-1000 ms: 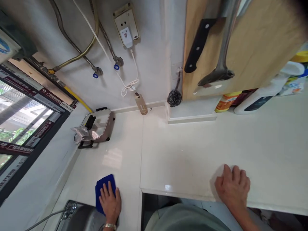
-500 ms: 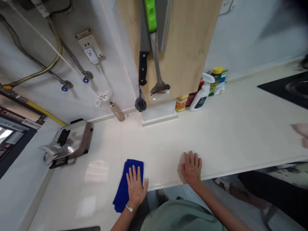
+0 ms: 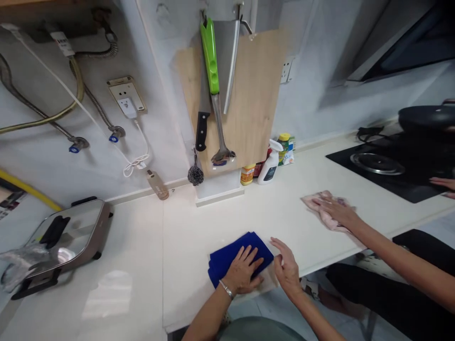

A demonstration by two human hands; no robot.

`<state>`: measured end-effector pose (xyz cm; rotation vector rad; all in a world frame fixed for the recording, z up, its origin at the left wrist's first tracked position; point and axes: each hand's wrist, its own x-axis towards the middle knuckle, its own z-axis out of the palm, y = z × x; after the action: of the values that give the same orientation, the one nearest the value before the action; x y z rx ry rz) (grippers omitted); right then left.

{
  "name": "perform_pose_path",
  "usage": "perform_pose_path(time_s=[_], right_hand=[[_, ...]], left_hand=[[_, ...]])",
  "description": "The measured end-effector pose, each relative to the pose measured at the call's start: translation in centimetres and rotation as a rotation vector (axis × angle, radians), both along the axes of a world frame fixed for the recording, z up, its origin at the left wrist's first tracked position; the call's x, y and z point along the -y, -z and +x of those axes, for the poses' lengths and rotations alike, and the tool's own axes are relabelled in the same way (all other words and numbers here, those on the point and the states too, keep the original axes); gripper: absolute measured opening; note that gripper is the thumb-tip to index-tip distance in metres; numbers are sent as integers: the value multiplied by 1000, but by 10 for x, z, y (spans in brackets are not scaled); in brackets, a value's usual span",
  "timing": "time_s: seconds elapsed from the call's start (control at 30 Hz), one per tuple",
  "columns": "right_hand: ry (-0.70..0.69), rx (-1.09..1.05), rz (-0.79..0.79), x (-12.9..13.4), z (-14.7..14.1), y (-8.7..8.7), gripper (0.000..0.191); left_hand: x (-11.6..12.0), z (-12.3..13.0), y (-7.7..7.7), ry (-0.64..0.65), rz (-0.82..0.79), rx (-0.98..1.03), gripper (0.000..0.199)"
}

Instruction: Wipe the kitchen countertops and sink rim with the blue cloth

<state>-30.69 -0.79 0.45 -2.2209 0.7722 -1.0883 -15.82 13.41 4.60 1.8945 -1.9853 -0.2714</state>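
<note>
In the head view, a blue cloth (image 3: 227,255) is lying folded on the white counter (image 3: 192,241), near the front edge, just below the picture's centre at six o'clock. The left hand (image 3: 244,271) is resting flat on it, fingers spread, palm down and not clenching, with a bracelet (image 3: 226,289) circling the wrist. The right hand (image 3: 287,271) is sitting at three o'clock from the cloth, just beside its corner, gripping nothing, its fingers loosely bent; whether it is touching the counter I cannot tell. Between two and three o'clock, another person's hand (image 3: 339,212) is pressing on a crumpled pink cloth (image 3: 329,221). Farther off at two o'clock, a black stove (image 3: 341,158) is lying on the counter, with a dark pan (image 3: 423,118) showing at the picture's right side. Toward one o'clock, a white spray bottle (image 3: 268,169) is standing beside an orange jar (image 3: 248,175). At twelve, a wooden board (image 3: 252,104) is hanging on the wall, with a green-handled ladle (image 3: 211,59) and a black-handled knife (image 3: 201,132) hanging before it. A wire scrubber (image 3: 195,175) is dangling at eleven, a brown bottle (image 3: 158,185) is leaning near ten, and an electric pan (image 3: 87,232) is sitting at nine.
</note>
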Motion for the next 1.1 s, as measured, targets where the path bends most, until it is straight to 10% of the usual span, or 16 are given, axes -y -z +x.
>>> perform_pose_path(time_s=[0.4,0.7,1.1], right_hand=[[-284,-588,-337,-119,99,-4,69],[32,-731,-272,-23,64,9,57],[443,-698,-56,36,46,49,79]], left_hand=[[-152,181,24,-943,-95,41,56],[-164,185,46,-1006,-46,150,65],[-164,190,51,-1054,-15,113,68]])
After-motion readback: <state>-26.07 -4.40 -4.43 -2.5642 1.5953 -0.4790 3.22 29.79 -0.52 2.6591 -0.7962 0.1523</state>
